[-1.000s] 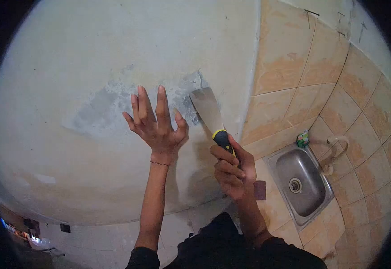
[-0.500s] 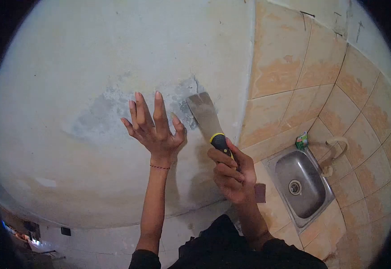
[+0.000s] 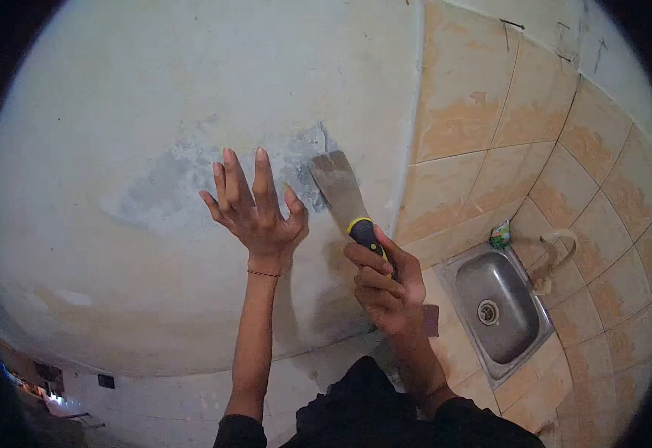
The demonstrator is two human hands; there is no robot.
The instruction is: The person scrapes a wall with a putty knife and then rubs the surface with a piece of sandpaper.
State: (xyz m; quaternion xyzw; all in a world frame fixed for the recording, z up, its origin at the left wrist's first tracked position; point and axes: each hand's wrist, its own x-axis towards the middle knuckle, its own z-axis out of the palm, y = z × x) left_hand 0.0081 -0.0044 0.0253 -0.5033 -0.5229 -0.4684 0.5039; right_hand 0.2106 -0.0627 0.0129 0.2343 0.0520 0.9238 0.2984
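Observation:
My right hand point(image 3: 387, 287) is wrapped round the black and yellow handle of a putty knife point(image 3: 339, 188). Its wide metal blade points up and left, the tip at the right part of a grey bare patch point(image 3: 154, 187) where paint is gone from the pale wall point(image 3: 214, 67). A flake of loose paint point(image 3: 324, 137) stands out just above the blade. My left hand point(image 3: 261, 213) lies against the wall over the patch, fingers spread and nothing held, left of the blade. A thin dark cord circles that wrist.
To the right, a steel sink point(image 3: 501, 306) is set in a tiled counter point(image 3: 457, 340), with a faucet point(image 3: 559, 257) and a green packet point(image 3: 500, 234) behind it. A dark reddish piece point(image 3: 430, 321) lies beside my right wrist. Beige tiles point(image 3: 457, 112) cover the adjoining wall.
The view has shifted very slightly. Both hands and the putty knife keep nearly the same place on the wall, and the grip is unchanged.

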